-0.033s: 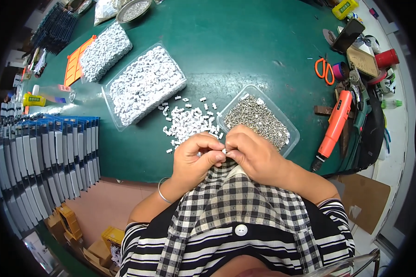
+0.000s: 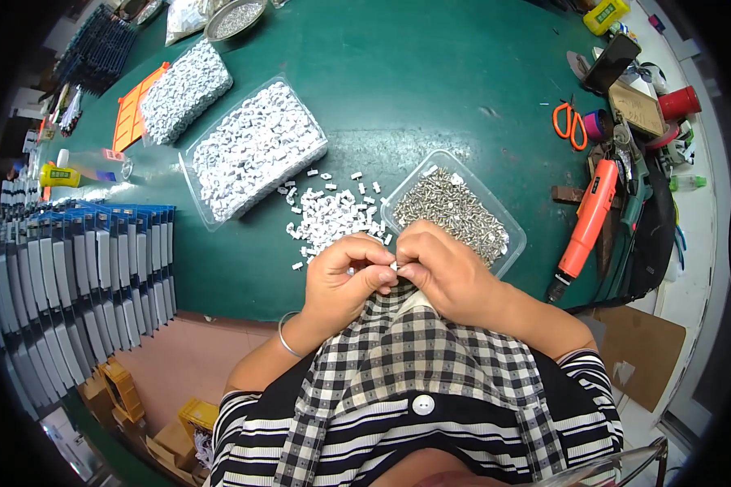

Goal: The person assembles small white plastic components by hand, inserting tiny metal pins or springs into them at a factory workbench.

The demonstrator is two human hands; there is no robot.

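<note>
My left hand (image 2: 343, 277) pinches a small white plastic piece (image 2: 394, 265) between thumb and forefinger, close to the table's front edge. Against the same piece, the thumb and forefinger of my right hand (image 2: 453, 274) are pinched together. Whatever lies between my right fingertips is mostly hidden. A loose pile of similar white pieces (image 2: 333, 215) spreads just beyond my left hand. Behind my right hand stands a clear plastic tub (image 2: 513, 243) of small silvery metal parts (image 2: 447, 204), apparently screws, with a few white pieces among them.
A clear tray of white pieces (image 2: 256, 150) and a heaped bag (image 2: 188, 89) stand at the left. Grey panels in blue racks (image 2: 81, 276) fill the near left. On the right lie orange-handled scissors (image 2: 571, 126) and a red electric screwdriver (image 2: 589, 219). A metal bowl (image 2: 235, 18) sits at the back.
</note>
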